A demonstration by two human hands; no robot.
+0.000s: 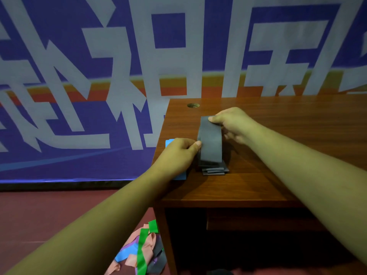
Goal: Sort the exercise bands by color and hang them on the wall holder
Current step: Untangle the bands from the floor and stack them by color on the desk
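Observation:
A grey exercise band (pixel 210 141) arches up over a flat stack of grey bands (pixel 215 170) on the wooden table (pixel 278 155). My right hand (pixel 234 124) pinches the band's far end between thumb and fingers. My left hand (pixel 180 150) pinches its near left edge with the thumb on top. Under my left hand lies a stack of blue bands (pixel 169 142) at the table's left edge, mostly hidden. A mixed pile of green, pink, blue, purple and grey bands (pixel 143 249) lies on the floor by the table leg.
A blue banner with large white characters (pixel 99 76) covers the wall behind the table. A round cable hole (pixel 193 105) sits near the table's back edge. The floor (pixel 49 215) is dark red. Beneath the tabletop is a dark open shelf (pixel 258 225).

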